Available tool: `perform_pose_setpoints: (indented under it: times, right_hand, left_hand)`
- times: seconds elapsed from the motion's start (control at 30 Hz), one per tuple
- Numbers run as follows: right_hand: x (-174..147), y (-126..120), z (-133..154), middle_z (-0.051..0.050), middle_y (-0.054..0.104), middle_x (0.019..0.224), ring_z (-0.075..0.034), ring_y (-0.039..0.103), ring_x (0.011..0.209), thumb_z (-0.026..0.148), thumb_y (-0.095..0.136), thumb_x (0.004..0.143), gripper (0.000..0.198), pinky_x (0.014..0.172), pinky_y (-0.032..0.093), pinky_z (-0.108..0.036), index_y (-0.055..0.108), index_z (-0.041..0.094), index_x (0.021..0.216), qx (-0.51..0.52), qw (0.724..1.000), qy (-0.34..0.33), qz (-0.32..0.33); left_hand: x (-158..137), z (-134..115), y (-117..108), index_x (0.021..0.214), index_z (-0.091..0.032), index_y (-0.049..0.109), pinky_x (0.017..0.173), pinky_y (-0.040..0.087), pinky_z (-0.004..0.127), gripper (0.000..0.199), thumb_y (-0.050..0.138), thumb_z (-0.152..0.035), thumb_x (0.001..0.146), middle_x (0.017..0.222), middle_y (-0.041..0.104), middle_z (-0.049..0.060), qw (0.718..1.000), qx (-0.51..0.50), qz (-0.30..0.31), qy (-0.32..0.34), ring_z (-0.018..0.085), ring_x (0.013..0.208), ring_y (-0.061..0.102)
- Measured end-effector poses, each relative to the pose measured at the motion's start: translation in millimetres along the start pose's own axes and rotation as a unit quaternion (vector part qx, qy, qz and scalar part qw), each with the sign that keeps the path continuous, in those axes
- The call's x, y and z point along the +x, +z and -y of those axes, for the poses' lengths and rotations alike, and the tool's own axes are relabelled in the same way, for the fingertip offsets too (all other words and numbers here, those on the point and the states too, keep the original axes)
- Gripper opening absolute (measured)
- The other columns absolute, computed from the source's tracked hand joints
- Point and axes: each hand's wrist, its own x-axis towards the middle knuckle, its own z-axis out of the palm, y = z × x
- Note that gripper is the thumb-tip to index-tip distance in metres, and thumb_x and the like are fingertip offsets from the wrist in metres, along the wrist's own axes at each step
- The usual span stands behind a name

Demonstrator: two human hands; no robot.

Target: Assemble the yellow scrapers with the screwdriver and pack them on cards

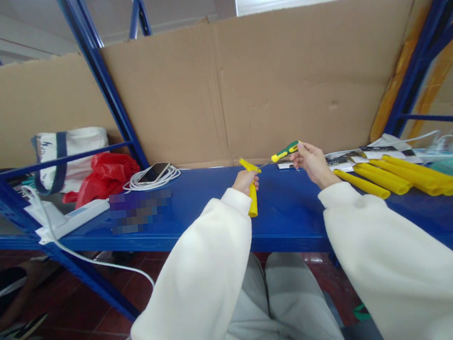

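Observation:
My left hand (245, 180) is closed around a yellow plastic handle (253, 204), whose tube-like lower end sticks out below the fist. A slanted yellow top part shows above the fingers. My right hand (313, 162) pinches the rear end of a screwdriver (284, 152) with a green and yellow grip. Its thin metal shaft points left at the yellow top part; whether the tip touches it is too small to tell. Both hands are just above the blue shelf (290, 212).
Several yellow tubes (411, 176) lie on the right, near printed packets (389, 151). To the left are a phone (155, 171) on coiled white cable (171, 174), a red plastic bag (109, 173), a white-and-blue bag (83, 138) and a power strip (77, 219). Cardboard (282, 79) stands behind.

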Motion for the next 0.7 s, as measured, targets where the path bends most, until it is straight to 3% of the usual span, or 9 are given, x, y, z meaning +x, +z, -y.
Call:
perform_pose_setpoints:
  times: [0.23,0.53,0.7]
  right_hand:
    - [6.0,-2.5,-6.5,0.01,0.046,0.046,-0.005,0.037,0.033,0.048,0.078,0.075,0.037,0.031,0.03,-0.016,0.055,0.019,0.072,-0.031,0.996,-0.036,-0.077]
    - [2.9,-2.5,-5.3,0.011,0.04,0.041,-0.005,0.036,0.03,0.053,0.078,0.072,0.041,0.031,0.026,-0.017,0.057,0.019,0.074,-0.035,0.997,-0.033,-0.061]
    - [-0.3,-1.3,-0.2,0.008,0.049,0.045,-0.007,0.044,0.037,0.052,0.078,0.073,0.038,0.036,0.035,-0.017,0.064,0.019,0.083,0.006,1.0,-0.023,-0.011]
  left_hand:
    - [1.5,1.3,0.4,0.078,-0.017,0.05,0.041,0.027,0.017,0.017,0.051,-0.007,0.092,0.05,0.04,-0.008,1.0,-0.005,0.01,0.003,0.005,0.037,0.034]
    - [0.2,0.6,0.9,0.081,-0.016,0.052,0.043,0.027,0.019,0.014,0.051,-0.005,0.09,0.05,0.04,-0.008,1.0,0.002,0.002,-0.002,0.005,0.037,0.034]
    - [1.9,1.5,0.1,0.078,-0.017,0.05,0.042,0.027,0.017,0.017,0.051,-0.006,0.091,0.05,0.039,-0.009,1.0,-0.003,0.0,-0.001,0.004,0.036,0.034]
